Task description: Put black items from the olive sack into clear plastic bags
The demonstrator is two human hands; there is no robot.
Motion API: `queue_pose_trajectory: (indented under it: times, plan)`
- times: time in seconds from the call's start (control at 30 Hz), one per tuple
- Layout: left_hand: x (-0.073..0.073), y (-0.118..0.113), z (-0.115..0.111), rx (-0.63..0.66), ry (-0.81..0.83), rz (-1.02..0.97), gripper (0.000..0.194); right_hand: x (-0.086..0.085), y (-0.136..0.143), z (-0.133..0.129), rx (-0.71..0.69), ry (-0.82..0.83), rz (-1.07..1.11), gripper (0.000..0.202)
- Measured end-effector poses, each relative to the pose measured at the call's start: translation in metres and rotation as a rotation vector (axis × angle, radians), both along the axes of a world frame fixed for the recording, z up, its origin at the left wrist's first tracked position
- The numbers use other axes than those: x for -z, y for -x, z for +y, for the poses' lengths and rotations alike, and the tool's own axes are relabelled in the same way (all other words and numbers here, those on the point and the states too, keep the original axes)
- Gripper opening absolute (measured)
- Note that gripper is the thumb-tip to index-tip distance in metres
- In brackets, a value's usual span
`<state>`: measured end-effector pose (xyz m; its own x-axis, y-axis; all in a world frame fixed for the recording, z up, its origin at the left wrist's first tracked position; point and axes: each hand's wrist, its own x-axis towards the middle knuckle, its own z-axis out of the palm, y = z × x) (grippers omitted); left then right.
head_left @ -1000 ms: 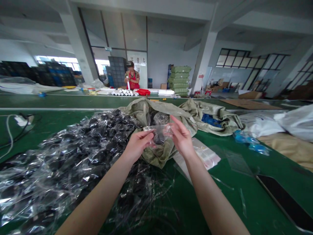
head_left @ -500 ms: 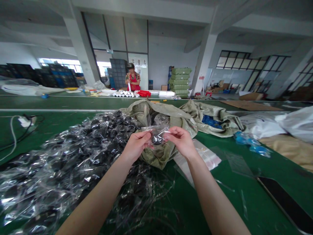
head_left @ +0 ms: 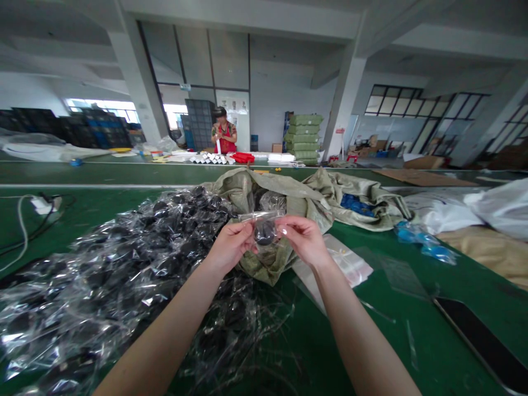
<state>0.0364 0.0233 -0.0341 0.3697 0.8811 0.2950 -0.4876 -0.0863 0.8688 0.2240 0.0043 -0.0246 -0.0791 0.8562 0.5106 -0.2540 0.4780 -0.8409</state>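
Observation:
Between my two hands is a small clear plastic bag with a round black piece (head_left: 264, 233) inside; its exact kind I cannot make out. My left hand (head_left: 235, 245) pinches the bag's left side. On the other side, the thumb and fingers of my right hand (head_left: 303, 237) are closed on the bag's right edge. Behind and below the hands lies an open, crumpled grey-green woven sack (head_left: 264, 268). A large heap of black pieces in clear bags (head_left: 119, 275) spreads to the left of my left hand.
Flat clear bags (head_left: 344, 261) lie right of the sack, and a phone (head_left: 478, 341) at the right edge. Another woven sack (head_left: 396, 212) holds blue pieces. A power strip (head_left: 43, 204) with cables sits at left. Across the green table, a person in a red apron (head_left: 225, 140) stands.
My right hand has shifted slightly left, closer to the black piece. The bag and the piece have turned a little between my fingers. My left hand has barely moved.

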Motion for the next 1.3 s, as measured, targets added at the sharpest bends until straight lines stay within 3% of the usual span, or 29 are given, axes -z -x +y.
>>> queue_pose_trajectory:
  times: [0.3,0.67,0.8,0.9,1.0,1.1,1.2,1.3]
  plan:
    - [0.002,-0.001,0.001,0.002,0.028,-0.003,0.038,-0.009,-0.006,-0.011,-0.099,-0.01,0.044,0.026]
    - [-0.004,-0.005,-0.005,0.022,0.04,-0.008,0.042,0.0,-0.005,-0.002,0.034,0.017,-0.001,0.019]
    - [0.0,-0.004,-0.004,0.07,0.028,-0.014,0.037,-0.003,-0.002,-0.001,-0.025,0.037,0.065,0.019]
    - [0.0,-0.001,-0.006,0.13,0.0,0.016,0.038,-0.008,-0.003,-0.005,-0.099,0.089,0.108,0.031]
    - [-0.007,0.003,-0.012,0.161,-0.032,0.077,0.044,-0.012,-0.006,-0.012,-0.166,0.166,0.035,0.047]
    - [-0.019,0.011,-0.017,0.169,-0.087,0.187,0.038,-0.015,-0.01,-0.016,-0.214,0.192,-0.053,0.048]
    - [-0.031,0.026,-0.009,0.053,-0.156,0.278,0.03,-0.012,-0.017,-0.013,-0.154,0.201,-0.056,0.042]
    - [-0.036,0.049,0.02,-0.241,-0.167,0.26,0.04,0.005,-0.034,-0.01,0.057,0.245,-0.181,0.037]
